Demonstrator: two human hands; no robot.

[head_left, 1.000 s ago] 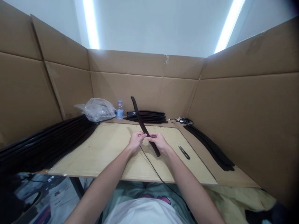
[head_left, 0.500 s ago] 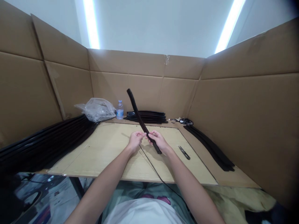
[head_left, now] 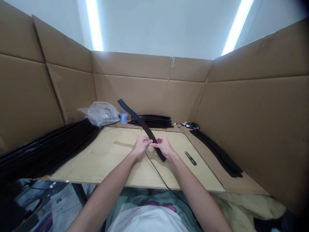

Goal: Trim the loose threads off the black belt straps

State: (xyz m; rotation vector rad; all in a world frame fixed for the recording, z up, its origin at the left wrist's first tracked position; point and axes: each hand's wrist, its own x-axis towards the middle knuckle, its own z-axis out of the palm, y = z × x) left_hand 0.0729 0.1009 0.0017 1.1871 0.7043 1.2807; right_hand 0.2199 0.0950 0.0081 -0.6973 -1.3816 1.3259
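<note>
Above the middle of the pale wooden board (head_left: 108,158), both hands grip a long dark strap (head_left: 137,120). My left hand (head_left: 140,146) pinches it from the left and my right hand (head_left: 163,147) holds it from the right, fingertips almost touching. The strap's free end rises up and to the left, toward the water bottle; its short lower end pokes out below my right hand. A thin black cord (head_left: 159,175) runs from my hands down over the board's front edge.
Black snips (head_left: 190,158) lie on the board right of my hands. Stacks of dark straps lie at the left (head_left: 48,145), the back (head_left: 152,120) and the right (head_left: 217,151). A crumpled plastic bag (head_left: 100,112) and a water bottle (head_left: 124,116) stand at the back. Cardboard walls enclose the bench.
The strap's free end has swung down and to the left, from pointing steeply upward to leaning toward the bottle. Both hands have stayed almost in place.
</note>
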